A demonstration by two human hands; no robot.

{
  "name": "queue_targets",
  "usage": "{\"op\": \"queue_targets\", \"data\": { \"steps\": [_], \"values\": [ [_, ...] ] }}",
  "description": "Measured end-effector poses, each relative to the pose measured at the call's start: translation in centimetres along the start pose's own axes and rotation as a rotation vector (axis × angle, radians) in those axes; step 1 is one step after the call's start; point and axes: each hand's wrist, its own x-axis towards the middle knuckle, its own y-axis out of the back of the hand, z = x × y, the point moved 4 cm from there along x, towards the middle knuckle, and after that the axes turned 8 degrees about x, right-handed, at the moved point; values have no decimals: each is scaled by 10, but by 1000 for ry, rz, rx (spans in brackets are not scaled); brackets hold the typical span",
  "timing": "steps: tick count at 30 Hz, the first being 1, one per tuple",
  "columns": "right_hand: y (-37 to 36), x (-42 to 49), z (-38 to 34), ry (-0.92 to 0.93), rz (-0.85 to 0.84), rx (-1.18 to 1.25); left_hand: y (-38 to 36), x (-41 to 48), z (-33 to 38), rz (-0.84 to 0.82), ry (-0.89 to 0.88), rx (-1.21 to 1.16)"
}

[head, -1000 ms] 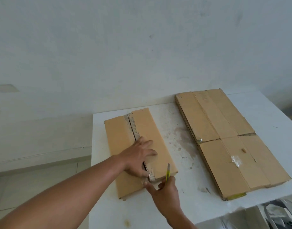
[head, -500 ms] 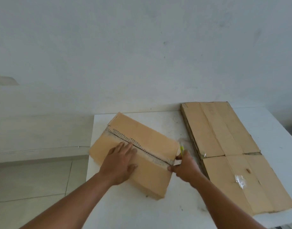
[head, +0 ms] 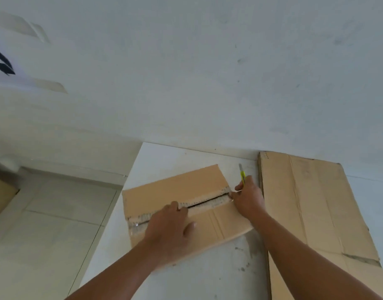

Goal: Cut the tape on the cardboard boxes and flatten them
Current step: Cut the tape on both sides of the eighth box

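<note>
A brown cardboard box (head: 173,191) lies on the white table (head: 207,278), its taped centre seam (head: 205,203) running left to right with a dark slit open along it. My left hand (head: 168,230) lies on the box's near flap, fingertips at the seam. My right hand (head: 248,199) is at the seam's right end and grips a yellow utility knife (head: 242,175) whose far end points away from me; its cutting tip is hidden by the hand.
Flattened cardboard (head: 311,213) covers the table's right side, close beside my right hand. A white wall stands right behind the table. Tiled floor (head: 45,224) lies beyond the table's left edge, with another brown box (head: 0,200) at the far left.
The box has turned so its seam runs across my view. My left hand shifted along the near flap, and my right hand with the knife stayed at the seam's right end.
</note>
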Motion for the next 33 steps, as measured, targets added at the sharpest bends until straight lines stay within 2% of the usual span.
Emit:
{"op": "queue_targets", "data": {
  "steps": [3,5,8,10,13,15,19,26,33],
  "values": [
    [11,-15,3,50,53,-77,9,15,-4,132,24,-112],
    [17,-34,12,90,86,-161,12,24,-13,166,66,-80],
    [16,-68,30,49,42,-221,3,33,-32,-52,245,-44],
    [3,-95,38,-44,-85,-125,-6,32,-45,-183,347,-101],
    [-30,-128,36,-150,-285,55,-13,24,-49,-242,404,-169],
    [-47,-134,26,-136,-305,87,-11,20,-46,-246,453,-141],
    [-54,-108,-3,-52,-204,-7,1,15,-52,-249,578,-147],
    [-44,-45,-32,75,-176,-52,7,0,-57,-339,416,-113],
    [-49,-49,-33,-20,-87,-57,3,0,-52,-368,350,-169]
  ]
}}
